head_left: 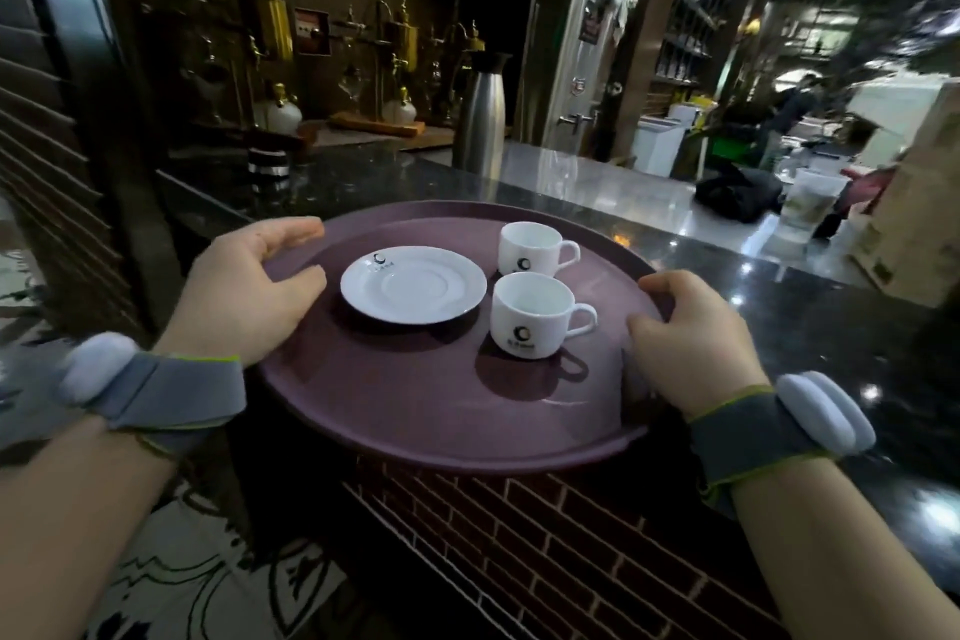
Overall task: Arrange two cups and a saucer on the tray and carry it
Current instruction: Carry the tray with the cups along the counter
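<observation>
A round purple tray (405,411) fills the middle of the view, its near part jutting out past the counter's brick front. On it lie a white saucer (413,283) at centre left and two upright white cups with dark logos: the far cup (530,250) and the near cup (532,314), handles pointing right. My left hand (249,286) grips the tray's left rim, thumb on top. At the right rim my right hand (691,343) holds the tray in the same way. Both wrists wear grey bands.
The dark polished counter (779,307) runs to the right and back. A steel thermos jug (480,114) stands behind the tray, brass siphon brewers (270,42) at the back left, a cardboard box (914,224) at the right. A person works far off at the right.
</observation>
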The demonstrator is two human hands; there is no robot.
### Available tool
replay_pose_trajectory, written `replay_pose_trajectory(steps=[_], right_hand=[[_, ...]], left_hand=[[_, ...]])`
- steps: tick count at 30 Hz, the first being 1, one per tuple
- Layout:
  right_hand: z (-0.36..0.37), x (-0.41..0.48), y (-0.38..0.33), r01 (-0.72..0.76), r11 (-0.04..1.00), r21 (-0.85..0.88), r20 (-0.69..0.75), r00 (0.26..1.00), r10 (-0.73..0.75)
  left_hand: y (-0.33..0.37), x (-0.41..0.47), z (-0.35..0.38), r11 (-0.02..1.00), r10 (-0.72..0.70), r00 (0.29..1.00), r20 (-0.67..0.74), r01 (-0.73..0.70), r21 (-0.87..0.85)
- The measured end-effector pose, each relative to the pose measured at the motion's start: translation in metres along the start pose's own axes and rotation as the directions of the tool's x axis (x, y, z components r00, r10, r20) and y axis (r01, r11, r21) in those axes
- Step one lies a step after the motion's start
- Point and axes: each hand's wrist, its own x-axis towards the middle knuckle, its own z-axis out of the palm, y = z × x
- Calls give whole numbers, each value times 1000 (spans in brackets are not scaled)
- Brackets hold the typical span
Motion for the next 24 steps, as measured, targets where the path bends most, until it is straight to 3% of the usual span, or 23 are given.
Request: replay_pose_trajectory(steps=[7, 13, 18, 24], right_hand=[[41, 26, -34, -141, 989, -52, -141, 981, 132], [72, 41, -58, -312, 950, -33, -290, 912, 290], [89, 45, -70, -441, 896, -45, -372, 840, 395], [89, 51, -73, -485, 872, -67, -402, 813, 421]], left_hand=[[-36, 101, 24, 993, 80, 984, 157, -64, -103], [-55, 174, 51, 979, 195, 935, 296, -169, -112], [-61, 210, 74, 967, 253, 879, 404, -223, -122], [-59, 225, 94, 952, 307, 838, 451, -267, -152]])
